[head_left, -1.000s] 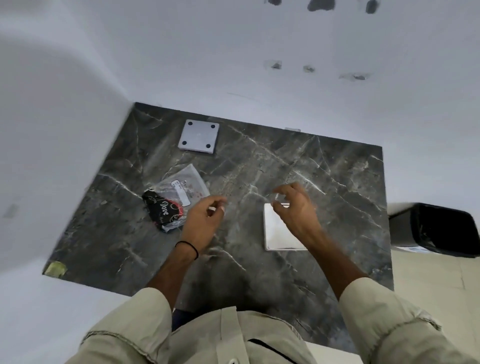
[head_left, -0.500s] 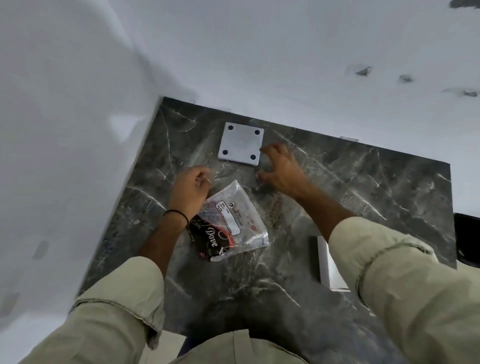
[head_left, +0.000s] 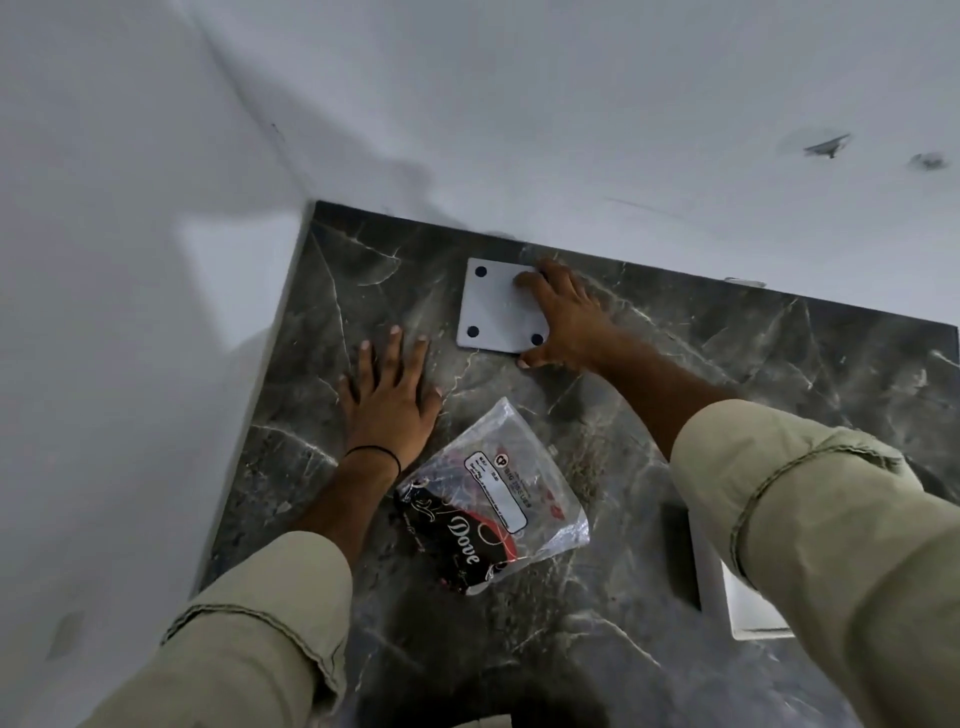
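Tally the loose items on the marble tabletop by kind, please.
Grey square plate: 1
Clear labelled plastic bag: 1
Black Dove packet: 1
White flat panel, partly hidden: 1
Total: 4

One head-worn view, wide lens. Looks forward and steeply down on the table (head_left: 753, 374) set in a wall (head_left: 519, 130) corner. Near: left hand (head_left: 387, 400) and right hand (head_left: 569, 322) sit mid-frame. Curved edges are probably lens distortion.
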